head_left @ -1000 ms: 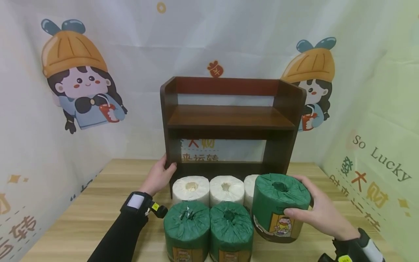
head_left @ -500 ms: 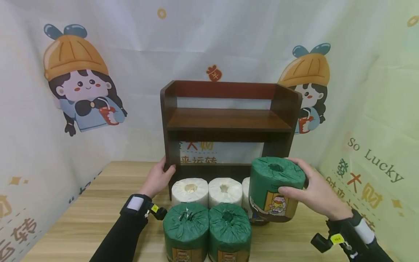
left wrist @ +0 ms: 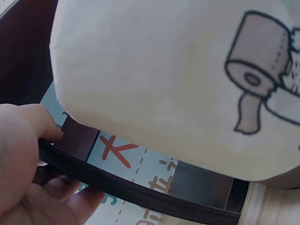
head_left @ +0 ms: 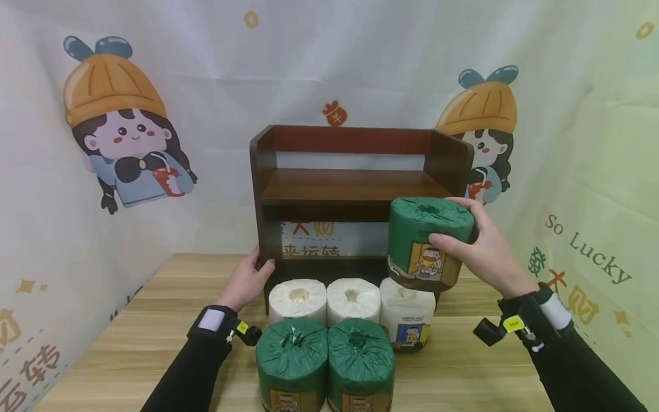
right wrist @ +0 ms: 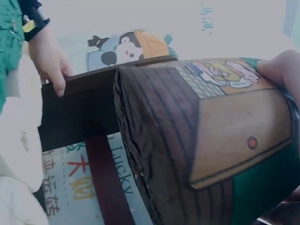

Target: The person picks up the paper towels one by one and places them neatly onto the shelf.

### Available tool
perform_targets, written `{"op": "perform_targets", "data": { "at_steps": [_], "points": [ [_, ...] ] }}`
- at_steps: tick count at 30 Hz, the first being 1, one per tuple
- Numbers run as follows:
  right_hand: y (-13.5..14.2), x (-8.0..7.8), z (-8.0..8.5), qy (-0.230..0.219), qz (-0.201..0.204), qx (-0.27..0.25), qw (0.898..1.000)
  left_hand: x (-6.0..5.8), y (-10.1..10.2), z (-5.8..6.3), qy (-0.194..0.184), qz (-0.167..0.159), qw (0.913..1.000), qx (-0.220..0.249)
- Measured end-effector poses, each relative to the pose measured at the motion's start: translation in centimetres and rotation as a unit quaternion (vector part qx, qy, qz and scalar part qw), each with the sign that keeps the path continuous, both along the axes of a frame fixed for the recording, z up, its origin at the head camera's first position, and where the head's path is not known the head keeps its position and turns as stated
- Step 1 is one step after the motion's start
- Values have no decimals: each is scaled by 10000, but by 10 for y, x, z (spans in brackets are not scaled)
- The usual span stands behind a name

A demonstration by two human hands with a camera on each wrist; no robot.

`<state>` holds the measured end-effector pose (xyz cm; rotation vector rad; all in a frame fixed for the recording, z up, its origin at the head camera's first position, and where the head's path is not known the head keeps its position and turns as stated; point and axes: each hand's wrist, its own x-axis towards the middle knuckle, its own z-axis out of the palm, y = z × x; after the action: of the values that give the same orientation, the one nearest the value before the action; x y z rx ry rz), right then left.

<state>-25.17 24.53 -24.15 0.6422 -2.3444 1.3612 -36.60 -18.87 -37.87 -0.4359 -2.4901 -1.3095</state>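
My right hand (head_left: 484,252) grips a green-wrapped toilet paper roll (head_left: 429,243) by its right side. It is held upright in the air, before the right part of a dark brown wooden shelf (head_left: 360,186). My left hand (head_left: 246,281) holds the shelf's left side panel near the bottom, the thumb on one face and fingers on the other in the left wrist view. Several white-wrapped rolls (head_left: 297,300) stand in a row at the shelf's foot. Two more green rolls (head_left: 292,357) stand in front of them. In the right wrist view the held roll (right wrist: 243,126) fills much of the frame.
All stands on a light wood table (head_left: 154,320). The shelf's upper board (head_left: 350,184) bears nothing. A printed cloth backdrop (head_left: 221,114) hangs behind and at both sides.
My right hand has raised the green toilet paper roll, moving it slightly left and toward the shelf. The rightmost white roll now shows below it. My left hand has stayed on the shelf panel.
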Motion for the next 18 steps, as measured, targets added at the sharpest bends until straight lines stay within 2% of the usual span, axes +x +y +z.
{"op": "perform_targets", "data": {
  "at_steps": [7, 14, 18],
  "points": [
    [-8, -15, 23, 63, -199, -299, 9993, 1, -1, 2, 18, -34, 10000, 10],
    [-13, -28, 36, 192, -643, -370, 9971, 0, 0, 0, 98, -8, 9999, -63],
    [-16, -36, 44, 341, -734, -467, 9956, -2, -1, 0, 73, -21, 9999, -79]
  ]
}}
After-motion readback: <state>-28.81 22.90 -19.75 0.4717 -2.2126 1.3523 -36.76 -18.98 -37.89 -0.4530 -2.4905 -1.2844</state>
